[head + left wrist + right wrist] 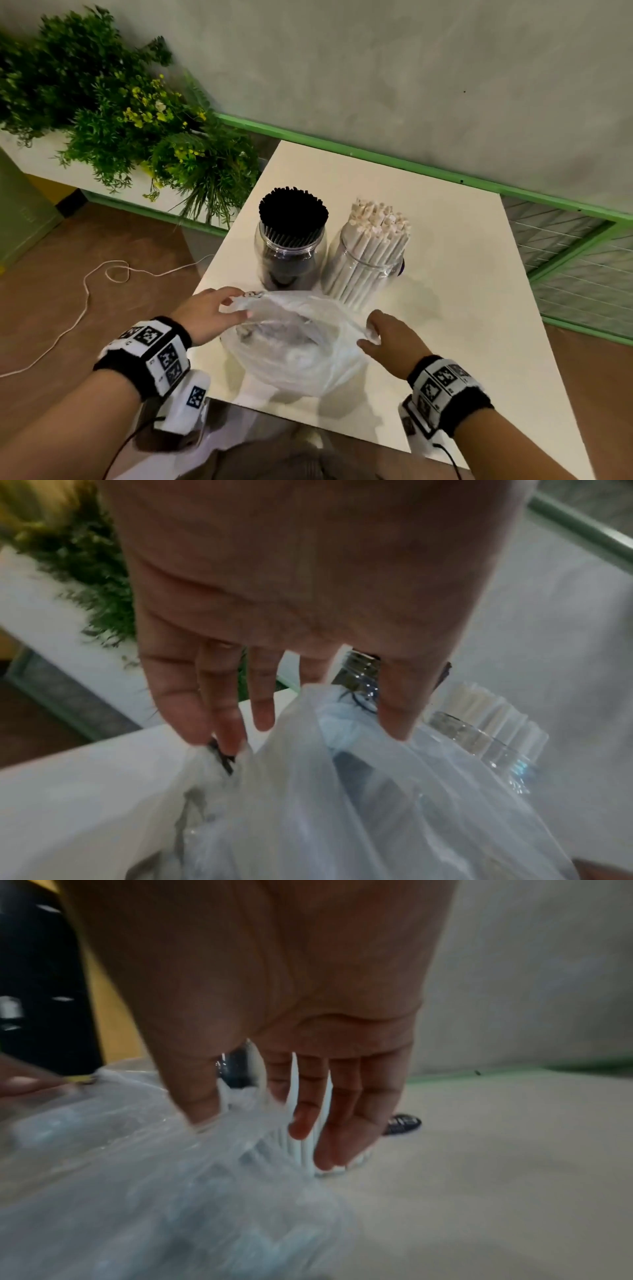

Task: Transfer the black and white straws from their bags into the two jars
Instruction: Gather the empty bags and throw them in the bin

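Observation:
On the white table (445,274) stand two clear jars. The left jar (291,253) is packed with black straws (293,212) and the right jar (366,267) with white straws (376,219). In front of them lies a crumpled clear plastic bag (294,346). My left hand (236,306) pinches its left rim and my right hand (371,334) pinches its right rim. The left wrist view shows the bag (342,791) rising between thumb and fingers of my left hand (308,737). In the right wrist view my right hand (251,1123) has bag film (137,1177) between thumb and forefinger. No loose straws show inside the bag.
A planter of green plants (130,113) stands left of the table, above the brown floor with a white cord (85,291). A green rail (376,157) runs behind the table, with wire mesh (575,257) to the right. A small dark object (400,1123) lies behind the white-straw jar.

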